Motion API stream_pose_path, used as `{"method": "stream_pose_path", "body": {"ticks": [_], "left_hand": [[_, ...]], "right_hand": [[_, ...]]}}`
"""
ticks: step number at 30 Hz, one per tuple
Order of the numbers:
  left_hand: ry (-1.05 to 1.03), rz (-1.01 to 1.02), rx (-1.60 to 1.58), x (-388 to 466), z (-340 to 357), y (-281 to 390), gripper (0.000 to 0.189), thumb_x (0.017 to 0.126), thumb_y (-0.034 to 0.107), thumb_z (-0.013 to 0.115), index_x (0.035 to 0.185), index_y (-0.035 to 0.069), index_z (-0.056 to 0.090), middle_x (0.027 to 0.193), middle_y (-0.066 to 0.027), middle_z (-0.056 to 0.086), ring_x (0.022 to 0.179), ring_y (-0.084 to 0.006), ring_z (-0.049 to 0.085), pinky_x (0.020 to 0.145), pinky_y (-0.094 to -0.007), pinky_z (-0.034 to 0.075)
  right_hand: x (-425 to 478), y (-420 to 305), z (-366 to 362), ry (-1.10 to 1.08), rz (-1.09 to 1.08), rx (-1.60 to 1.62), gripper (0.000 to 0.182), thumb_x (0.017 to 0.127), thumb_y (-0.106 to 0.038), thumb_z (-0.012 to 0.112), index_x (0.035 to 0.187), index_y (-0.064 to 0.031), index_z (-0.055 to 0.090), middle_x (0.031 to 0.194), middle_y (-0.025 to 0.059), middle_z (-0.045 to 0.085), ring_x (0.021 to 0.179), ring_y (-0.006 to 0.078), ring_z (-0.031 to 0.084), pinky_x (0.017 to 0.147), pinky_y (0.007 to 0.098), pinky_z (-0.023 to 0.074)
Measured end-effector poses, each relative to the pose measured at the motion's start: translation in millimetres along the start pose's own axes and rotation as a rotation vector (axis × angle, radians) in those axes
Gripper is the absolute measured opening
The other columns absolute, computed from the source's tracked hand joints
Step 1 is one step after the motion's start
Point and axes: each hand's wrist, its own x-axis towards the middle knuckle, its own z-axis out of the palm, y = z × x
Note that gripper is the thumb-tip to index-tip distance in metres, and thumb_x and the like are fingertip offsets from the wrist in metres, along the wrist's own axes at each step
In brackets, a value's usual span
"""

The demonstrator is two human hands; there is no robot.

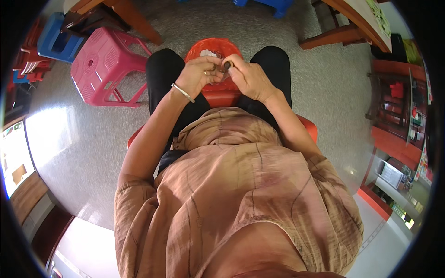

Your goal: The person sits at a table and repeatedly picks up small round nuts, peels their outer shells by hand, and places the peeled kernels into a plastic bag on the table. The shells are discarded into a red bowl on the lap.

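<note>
Between my black-clad knees stands a red plastic container (212, 42), with something white (208, 52) inside. Both hands meet above it. In my right hand (251, 78), the curled fingers and thumb grip a small dark round-ended object (227, 65), possibly a tool handle; the rest of it is covered by the hand. My left hand (200, 72), wearing a ring and a silver bangle (183, 92), has its fingers bent close beside the right fingertips. Something translucent shows near those fingers, but I cannot tell whether the left hand holds it.
A pink plastic stool (104, 67) stands close by my left knee, with a blue stool (59, 38) behind it. Wooden table legs (134, 19) rise at the front left, and a wooden-edged table (361, 24) is at the front right. I sit on a red seat (308, 128) over a speckled grey floor (90, 139).
</note>
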Motion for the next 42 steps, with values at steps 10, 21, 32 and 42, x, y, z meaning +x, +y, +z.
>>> {"method": "stream_pose_path", "body": {"ticks": [10, 21, 32, 42], "left_hand": [[-0.085, -0.026, -0.29, 3, 6, -23, 0.024, 0.1, 0.018, 0.044, 0.113, 0.002, 0.056, 0.106, -0.0046, 0.06, 0.094, -0.0143, 0.058, 0.089, -0.0337, 0.048], [0.092, 0.007, 0.056, -5, 16, -1, 0.022, 0.093, 0.015, 0.059, 0.111, 0.002, 0.055, 0.091, -0.007, 0.063, 0.074, -0.014, 0.062, 0.067, -0.0265, 0.053], [-0.01, 0.077, -0.019, -5, 18, 0, 0.025, 0.091, 0.005, 0.058, 0.115, 0.004, 0.053, 0.091, -0.0077, 0.062, 0.079, -0.0156, 0.064, 0.07, -0.0278, 0.054], [0.043, -0.063, -0.015, -5, 14, -2, 0.033, 0.082, -0.003, 0.046, 0.115, -0.001, 0.051, 0.097, -0.0103, 0.061, 0.08, -0.0179, 0.064, 0.07, -0.0313, 0.055]], "right_hand": [[0, -7, 9, 0.193, -0.203, -0.427, 0.024, 0.08, -0.018, 0.06, 0.102, -0.0088, 0.062, 0.091, 0.0085, 0.063, 0.082, 0.0289, 0.063, 0.066, 0.0375, 0.0527], [0, -4, 1, 0.073, 0.052, 0.065, 0.03, 0.086, -0.02, 0.053, 0.111, -0.0049, 0.061, 0.092, 0.012, 0.061, 0.084, 0.0286, 0.061, 0.075, 0.0363, 0.0479], [0, -6, 1, 0.106, -0.131, -0.146, 0.031, 0.09, -0.02, 0.054, 0.12, -0.0112, 0.06, 0.092, 0.0082, 0.061, 0.081, 0.0267, 0.063, 0.067, 0.0339, 0.0514], [-2, 1, 10, 0.046, -0.183, -0.311, 0.026, 0.092, -0.025, 0.053, 0.114, -0.0127, 0.061, 0.094, 0.0071, 0.062, 0.079, 0.0276, 0.064, 0.063, 0.0351, 0.0521]]}}
